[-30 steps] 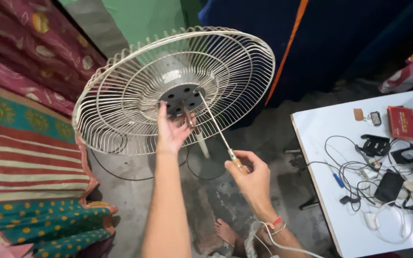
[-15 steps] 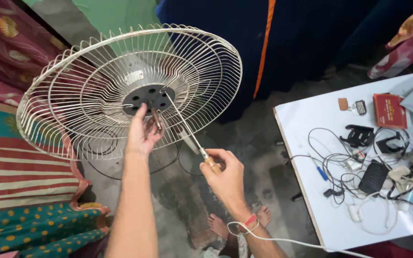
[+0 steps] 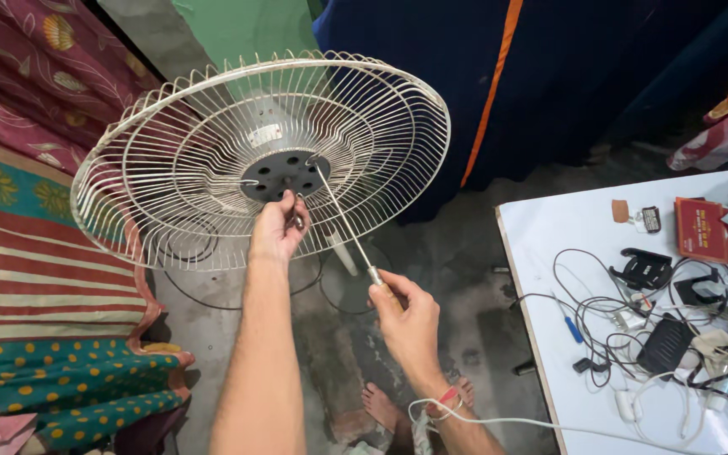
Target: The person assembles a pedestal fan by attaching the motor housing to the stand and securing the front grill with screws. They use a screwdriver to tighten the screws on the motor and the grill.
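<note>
Bare forearms, no sleeves; right wrist [image 3: 441,401] wears red thread band; barefoot.

Probably a home room: patterned bedding [image 3: 35,278], dark curtain [image 3: 549,76], white table [image 3: 549,253] with tangled cables [image 3: 634,329].

Green wall [image 3: 246,29], grey concrete floor [image 3: 457,244], white table [image 3: 549,244]

1. One wire fan guard [image 3: 212,160], far left.
2. One screwdriver [image 3: 351,232], at centre.
3. Two hands: left hand [image 3: 278,229], right hand [image 3: 410,320].
4. One white table [image 3: 549,253], right.
5. One red booklet [image 3: 701,229], far right.
6. Tangled cables [image 3: 617,312], perhaps five; too knotted to count.
</note>
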